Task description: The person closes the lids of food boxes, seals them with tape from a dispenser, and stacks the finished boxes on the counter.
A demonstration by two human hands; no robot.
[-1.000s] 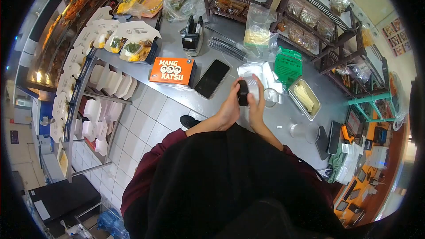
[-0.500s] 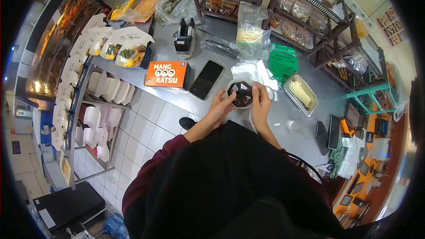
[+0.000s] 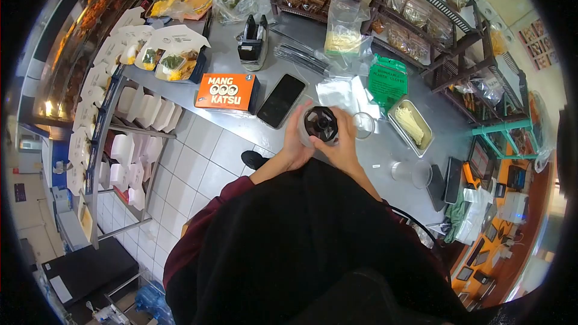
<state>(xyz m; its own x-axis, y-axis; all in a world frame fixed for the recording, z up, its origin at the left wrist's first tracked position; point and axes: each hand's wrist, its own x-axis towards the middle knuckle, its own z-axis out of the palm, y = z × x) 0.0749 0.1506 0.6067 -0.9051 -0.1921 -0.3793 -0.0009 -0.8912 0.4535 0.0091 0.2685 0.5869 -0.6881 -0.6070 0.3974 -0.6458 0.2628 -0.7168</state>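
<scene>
Orange is the box (image 3: 226, 91) that says "MANG KATSU" and "#1". A green packet (image 3: 387, 83) says "DISPOSABLE PLASTIC GLOVES". The left hand (image 3: 294, 145) and right hand (image 3: 344, 145) both hold a round black-topped thing (image 3: 320, 123), near the black phone (image 3: 282, 101).

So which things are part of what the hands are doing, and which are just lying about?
In the job:
black-topped thing, held by the left hand and right hand
perhaps the clear round thing beside the right hand

Probably just lying about:
phone
orange box
green pack
</scene>
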